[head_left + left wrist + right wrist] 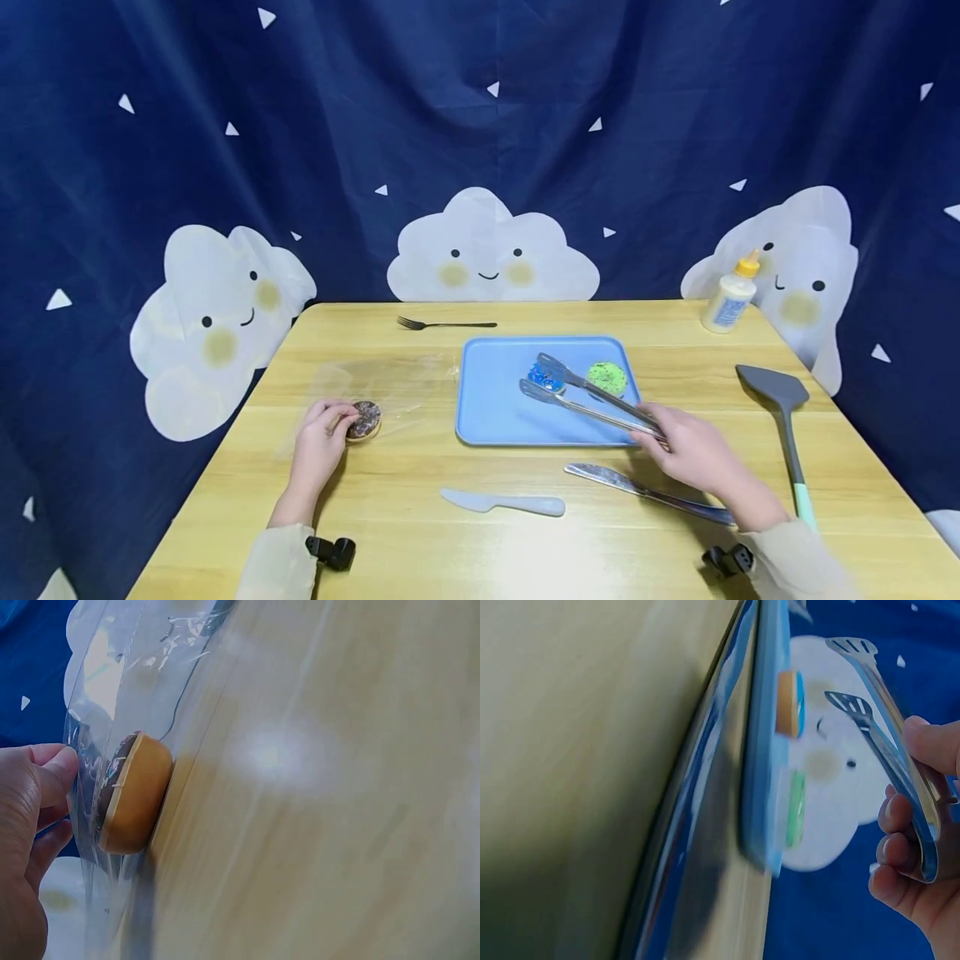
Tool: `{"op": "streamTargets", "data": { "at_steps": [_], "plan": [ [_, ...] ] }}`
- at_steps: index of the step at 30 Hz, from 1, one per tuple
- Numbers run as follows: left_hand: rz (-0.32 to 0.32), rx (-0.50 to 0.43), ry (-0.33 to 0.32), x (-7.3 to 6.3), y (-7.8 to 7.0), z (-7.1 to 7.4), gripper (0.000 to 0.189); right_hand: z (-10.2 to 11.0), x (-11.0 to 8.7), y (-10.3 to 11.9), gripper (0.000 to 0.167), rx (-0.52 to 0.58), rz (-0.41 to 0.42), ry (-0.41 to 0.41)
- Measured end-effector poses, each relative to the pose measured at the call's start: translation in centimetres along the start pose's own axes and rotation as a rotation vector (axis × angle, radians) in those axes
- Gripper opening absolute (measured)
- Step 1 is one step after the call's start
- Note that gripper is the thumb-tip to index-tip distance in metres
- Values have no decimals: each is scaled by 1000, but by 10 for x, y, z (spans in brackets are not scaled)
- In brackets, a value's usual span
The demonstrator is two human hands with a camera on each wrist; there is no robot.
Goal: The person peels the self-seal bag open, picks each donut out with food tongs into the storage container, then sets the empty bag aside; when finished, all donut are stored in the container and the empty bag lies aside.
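My left hand point(321, 437) pinches the edge of a clear plastic bag point(105, 675) between thumb and fingers. Inside or just behind that film lies a doughnut point(137, 796) with dark brown, sprinkled icing, close by the fingertips. My right hand point(693, 450) holds metal tongs point(889, 727) by the handle end, their arms spread. The slotted tips hang over a blue-iced doughnut point(546, 379) on the light blue tray point(487, 408), above it and apart from it in the right wrist view. Beside it on the tray is a green-iced doughnut point(607, 379).
A white knife point(502, 502) and a metal knife point(648, 493) lie in front of the tray. Behind it is a fork point(446, 324). At the right are a spatula point(783, 417) and a yellow-capped bottle point(729, 302). A blue curtain point(450, 100) hangs behind the table.
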State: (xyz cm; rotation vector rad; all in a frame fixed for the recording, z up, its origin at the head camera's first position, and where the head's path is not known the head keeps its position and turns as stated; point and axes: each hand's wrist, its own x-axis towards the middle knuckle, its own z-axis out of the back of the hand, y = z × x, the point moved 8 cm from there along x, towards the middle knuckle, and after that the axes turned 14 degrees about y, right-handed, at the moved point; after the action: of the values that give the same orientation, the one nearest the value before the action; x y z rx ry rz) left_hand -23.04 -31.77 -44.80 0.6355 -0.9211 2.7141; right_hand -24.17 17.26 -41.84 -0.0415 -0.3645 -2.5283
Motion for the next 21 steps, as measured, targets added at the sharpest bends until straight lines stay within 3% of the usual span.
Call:
{"op": "streamTargets", "data": {
  "at_steps": [5,12,21],
  "plan": [
    [-7,7,-19,0,-3,4,12,-7,28,24,43,33,72,5],
    [34,-6,-13,-3,0,5,11,-21,60,57,41,35,172,50],
    [24,-45,-36,-6,0,8,13,-37,86,78,45,62,177,154]
  ]
}}
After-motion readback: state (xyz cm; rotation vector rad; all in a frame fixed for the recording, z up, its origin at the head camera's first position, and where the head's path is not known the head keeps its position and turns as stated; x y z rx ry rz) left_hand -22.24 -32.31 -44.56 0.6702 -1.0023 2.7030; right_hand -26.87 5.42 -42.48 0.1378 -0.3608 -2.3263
